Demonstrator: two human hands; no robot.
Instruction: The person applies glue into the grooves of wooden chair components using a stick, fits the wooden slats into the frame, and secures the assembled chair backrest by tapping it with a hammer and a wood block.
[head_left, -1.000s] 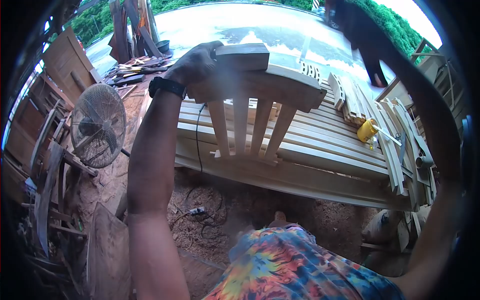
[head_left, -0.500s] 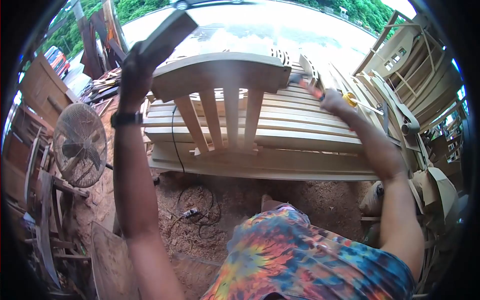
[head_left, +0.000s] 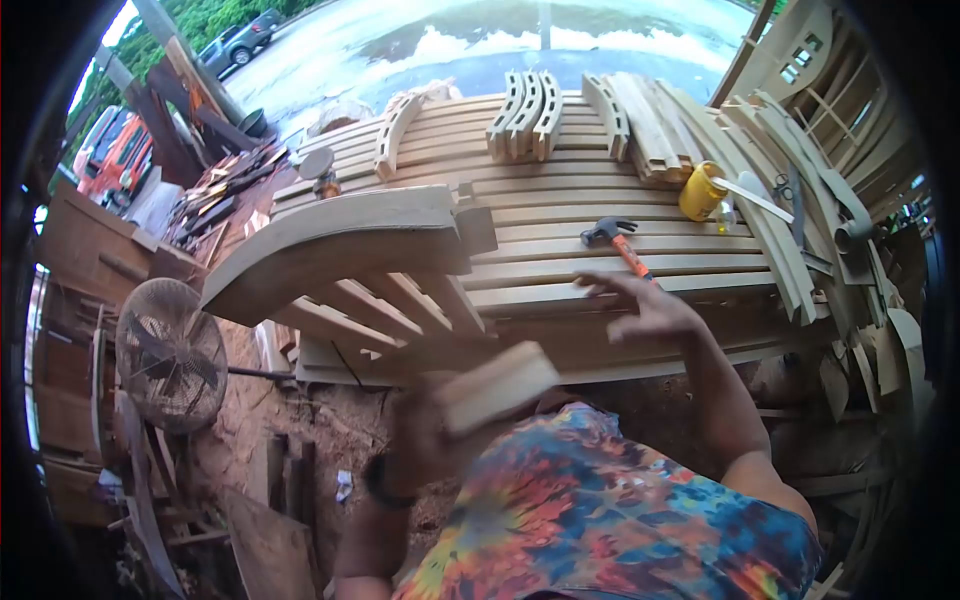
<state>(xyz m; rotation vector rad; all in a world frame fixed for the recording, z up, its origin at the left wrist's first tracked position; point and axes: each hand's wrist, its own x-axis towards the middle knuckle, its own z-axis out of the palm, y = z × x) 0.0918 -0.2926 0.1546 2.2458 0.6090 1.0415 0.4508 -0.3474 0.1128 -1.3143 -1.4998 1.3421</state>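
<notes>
My left hand (head_left: 415,430) is closed around a short rectangular wood block (head_left: 500,385), held low in front of my shirt; both are blurred. My right hand (head_left: 655,310) has its fingers spread, with nothing in them. Just beyond it lies a claw hammer (head_left: 627,250) with a black head and orange handle, on the slatted bench top (head_left: 550,230). Left of the hammer is a wooden backrest (head_left: 350,235) with a curved top rail and several slats, appearing tilted. Its lower end is partly hidden.
Several curved, slotted wood pieces (head_left: 525,115) sit toward the far edge. A yellow container (head_left: 702,192) stands on the right beside stacked boards (head_left: 645,125). A caged fan (head_left: 172,352) is at left, and wood scraps (head_left: 230,185) lie behind it.
My right hand has let go of the hammer, which now lies on the slats. My left hand has brought the wood block down from above the backrest toward my body. The view has shifted.
</notes>
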